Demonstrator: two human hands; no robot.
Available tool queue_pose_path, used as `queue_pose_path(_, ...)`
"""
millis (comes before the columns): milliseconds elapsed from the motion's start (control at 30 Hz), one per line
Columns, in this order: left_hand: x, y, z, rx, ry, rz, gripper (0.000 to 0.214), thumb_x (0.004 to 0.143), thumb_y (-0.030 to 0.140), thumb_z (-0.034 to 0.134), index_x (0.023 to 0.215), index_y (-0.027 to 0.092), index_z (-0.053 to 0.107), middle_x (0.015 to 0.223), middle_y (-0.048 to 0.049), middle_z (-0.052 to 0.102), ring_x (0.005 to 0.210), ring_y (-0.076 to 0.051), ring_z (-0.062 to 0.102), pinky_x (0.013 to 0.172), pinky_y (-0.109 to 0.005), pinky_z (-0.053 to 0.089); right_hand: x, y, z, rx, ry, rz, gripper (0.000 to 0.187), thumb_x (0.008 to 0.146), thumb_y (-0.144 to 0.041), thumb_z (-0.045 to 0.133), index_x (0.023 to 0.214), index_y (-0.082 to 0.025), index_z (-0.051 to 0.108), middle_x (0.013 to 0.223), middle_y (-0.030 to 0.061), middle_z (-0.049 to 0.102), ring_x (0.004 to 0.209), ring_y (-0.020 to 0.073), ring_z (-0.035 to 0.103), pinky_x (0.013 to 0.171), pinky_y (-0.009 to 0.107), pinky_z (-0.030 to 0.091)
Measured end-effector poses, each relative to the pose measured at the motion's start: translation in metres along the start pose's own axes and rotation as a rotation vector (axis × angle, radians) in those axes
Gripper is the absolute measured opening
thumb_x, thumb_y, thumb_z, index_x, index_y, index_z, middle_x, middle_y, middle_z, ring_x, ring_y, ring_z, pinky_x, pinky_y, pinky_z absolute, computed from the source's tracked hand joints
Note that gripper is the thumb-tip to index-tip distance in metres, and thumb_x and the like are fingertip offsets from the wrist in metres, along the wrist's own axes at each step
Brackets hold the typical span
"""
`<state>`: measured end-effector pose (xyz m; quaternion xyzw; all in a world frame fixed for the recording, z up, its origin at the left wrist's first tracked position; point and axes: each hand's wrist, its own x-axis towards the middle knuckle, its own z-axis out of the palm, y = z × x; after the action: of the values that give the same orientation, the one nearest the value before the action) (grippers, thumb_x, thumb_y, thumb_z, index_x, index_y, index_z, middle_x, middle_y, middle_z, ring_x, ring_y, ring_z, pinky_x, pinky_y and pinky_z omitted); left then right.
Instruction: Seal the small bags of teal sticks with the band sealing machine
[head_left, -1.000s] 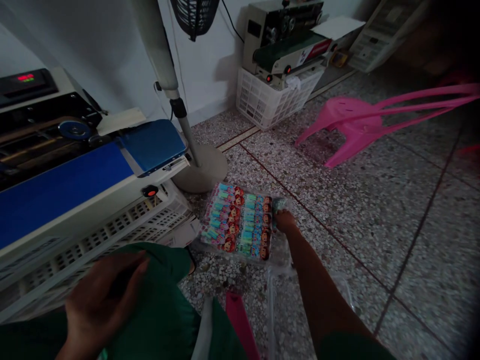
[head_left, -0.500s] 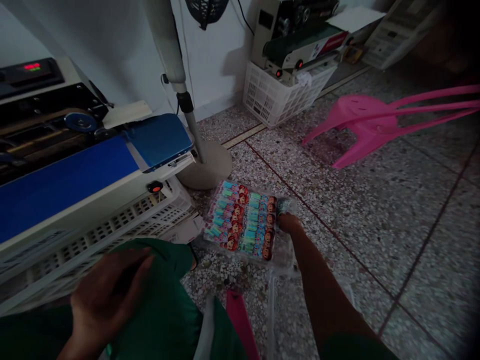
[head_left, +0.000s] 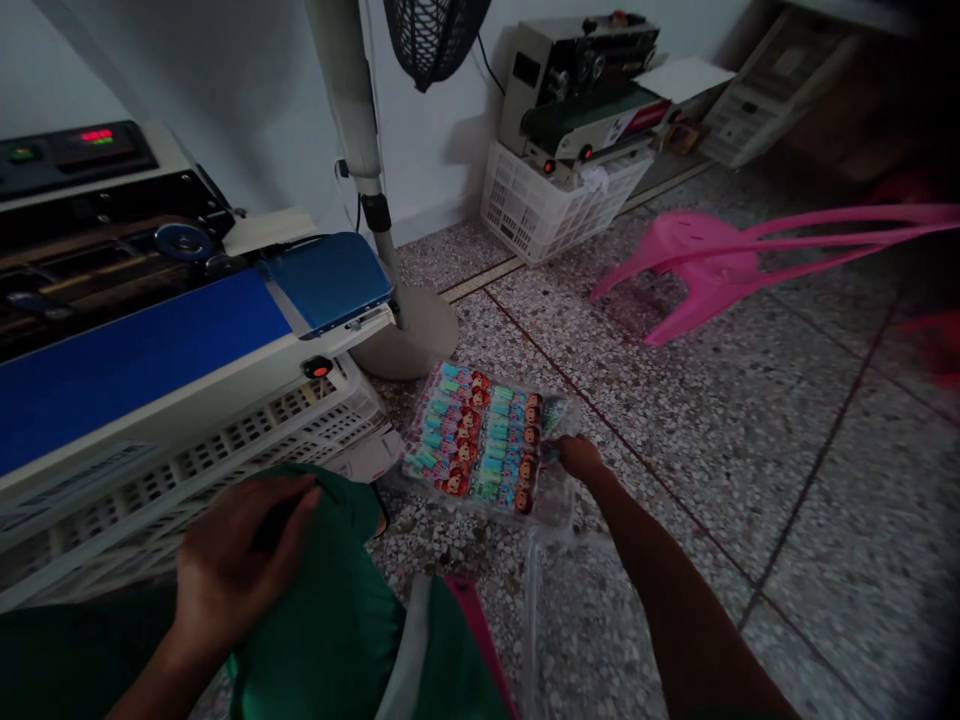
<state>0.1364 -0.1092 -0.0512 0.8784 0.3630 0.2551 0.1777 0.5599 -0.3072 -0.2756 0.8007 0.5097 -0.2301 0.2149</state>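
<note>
In the head view, my right hand (head_left: 577, 459) reaches down to the right side of a clear plastic box (head_left: 559, 508) on the floor. Its fingers are drawn together at the box's inner edge; what they grip is too dark to make out. Two rows of small turquoise packets (head_left: 504, 450) with cartoon heads fill most of this box. A loose greenish clear packet (head_left: 553, 410) lies beside the right row, just beyond my fingertips. Above my green-clad knee, my left hand (head_left: 244, 560) is loosely curved, thumb apart from the fingers, with nothing in it.
A conveyor machine with a blue belt (head_left: 142, 370) stands at left on a white crate (head_left: 322, 430). Behind the box is a fan stand's round base (head_left: 412, 335). A second machine (head_left: 585, 100) sits on a white basket (head_left: 555, 215). A pink chair (head_left: 701, 250) is at right.
The view has shifted slightly, showing more of the fan and machines. My right hand has moved slightly leftward at the box's right side. My left hand stays by the knee.
</note>
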Motion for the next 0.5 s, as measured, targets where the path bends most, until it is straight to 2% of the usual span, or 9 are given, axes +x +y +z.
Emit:
queue_pose_path(133, -0.002, 0.001, 0.000, -0.022, -0.021, 0.000, 0.020, 0.076, 0.022, 0.062, 0.095, 0.019, 0.063, 0.089, -0.0022, 0.067, 0.083, -0.018, 0.063, 0.076, -0.028, 0.047, -0.024, 0.003, -0.015, 0.036, 0.039, 0.014, 0.031, 0.078, -0.014, 0.046, 0.102, -0.020, 0.066, 0.102, 0.0099, 0.065, 0.096, 0.0234, 0.058, 0.083, 0.031, 0.038)
queue_pose_path(267, -0.006, -0.002, -0.004, -0.016, -0.035, -0.008, 0.021, 0.077, 0.024, 0.062, 0.097, 0.019, 0.062, 0.089, -0.0026, 0.068, 0.082, -0.018, 0.063, 0.077, -0.027, 0.047, -0.055, 0.013, -0.040, 0.096, 0.093, 0.068, 0.030, 0.077, -0.019, 0.050, 0.102, -0.021, 0.066, 0.104, 0.0090, 0.066, 0.097, 0.0240, 0.058, 0.077, 0.028, 0.040)
queue_pose_path(400, -0.005, -0.009, -0.003, 0.042, -0.051, 0.002, 0.023, 0.078, 0.033, 0.059, 0.096, 0.019, 0.064, 0.090, -0.0045, 0.069, 0.085, -0.021, 0.063, 0.078, -0.030, 0.048, -0.095, 0.019, -0.085, 0.184, 0.187, 0.070, 0.029, 0.080, -0.027, 0.049, 0.104, -0.026, 0.065, 0.102, 0.0035, 0.068, 0.093, 0.0204, 0.061, 0.074, 0.024, 0.041)
queue_pose_path(500, 0.002, 0.001, 0.002, 0.092, -0.124, -0.011, 0.034, 0.079, 0.041, 0.055, 0.104, 0.019, 0.062, 0.100, -0.0081, 0.068, 0.094, -0.025, 0.062, 0.083, -0.037, 0.047, -0.123, -0.003, -0.134, 0.385, 0.352, -0.083, 0.030, 0.079, -0.028, 0.051, 0.106, -0.025, 0.064, 0.104, 0.0027, 0.067, 0.094, 0.0210, 0.061, 0.077, 0.025, 0.042)
